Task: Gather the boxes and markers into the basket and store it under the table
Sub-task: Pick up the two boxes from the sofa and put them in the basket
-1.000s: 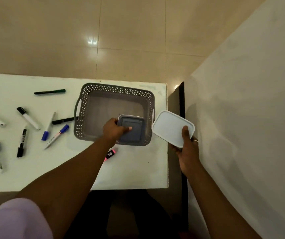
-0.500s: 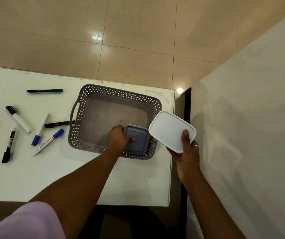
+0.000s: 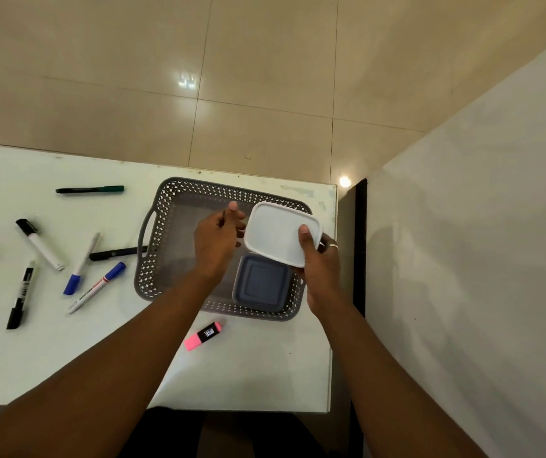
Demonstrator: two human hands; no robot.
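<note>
Two boxes are accounted for. The blue-grey box (image 3: pixel 261 282) lies inside the grey basket (image 3: pixel 198 186), in its 5 o'clock corner. The white box (image 3: pixel 281 234) hangs above the basket's 2 o'clock part, gripped by the right hand (image 3: pixel 322 272) with the thumb on the lid and the fingers underneath. The left hand (image 3: pixel 218 239) hovers over the basket's middle, at 9 o'clock of the white box, fingers loosely spread and holding nothing. Whether its fingertips touch the box's edge I cannot tell.

The step in hand looks like placing the second box. The next move probably calls for lowering it onto the bare basket floor at 12 o'clock of the blue-grey box, level enough to clear the rim, then letting go.

None of the markers is gathered yet. On the white table (image 3: pixel 265 375) a pink highlighter (image 3: pixel 202 336) lies at the basket's 6 o'clock. A black marker (image 3: pixel 118 253) touches the basket's wall at 9 o'clock, and a green marker (image 3: pixel 89 189) sits at 10 o'clock. Two blue-capped markers (image 3: pixel 98 287) and several black-capped ones lie farther out toward 9 o'clock.
</note>
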